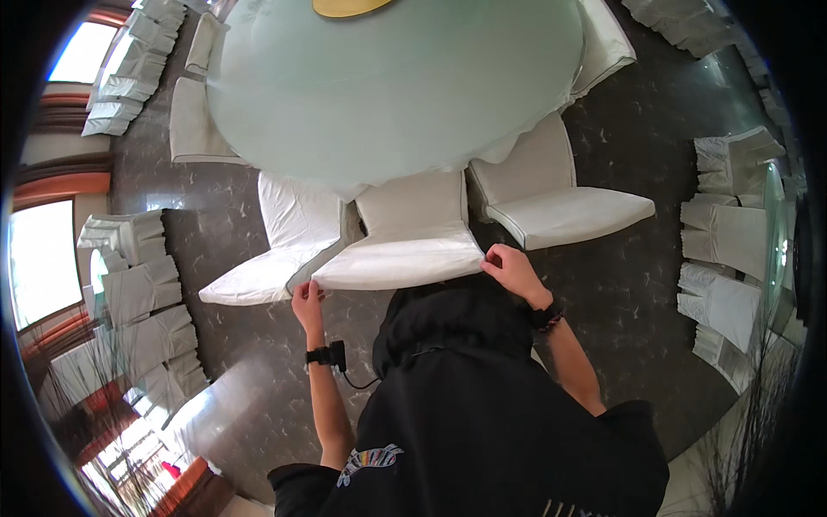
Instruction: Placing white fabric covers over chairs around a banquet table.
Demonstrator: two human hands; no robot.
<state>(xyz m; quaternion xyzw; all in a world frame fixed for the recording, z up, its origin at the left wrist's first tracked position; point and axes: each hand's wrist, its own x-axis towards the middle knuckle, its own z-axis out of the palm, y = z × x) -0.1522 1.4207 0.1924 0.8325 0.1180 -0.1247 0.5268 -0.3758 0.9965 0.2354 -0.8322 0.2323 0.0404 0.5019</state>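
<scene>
Right in front of me stands a chair in a white fabric chair cover (401, 261), its seat facing the round table. My left hand (307, 306) pinches the cover near the left top corner of the backrest, close to the neighbouring chair. At the opposite corner my right hand (513, 272) has its thumb and fingers closed on the cloth edge. On the left is another white-covered chair (301, 211), its cloth wrinkled. To the right stands a third covered chair (568, 215), angled away a little.
A large round table with a frosted glass top (396, 95) fills the far side, a gold disc (351, 7) at its centre. More covered chairs (202, 121) surround it. Rows of white-covered chairs stand at left (142, 284) and right (724, 250) on the dark marbled floor (603, 293).
</scene>
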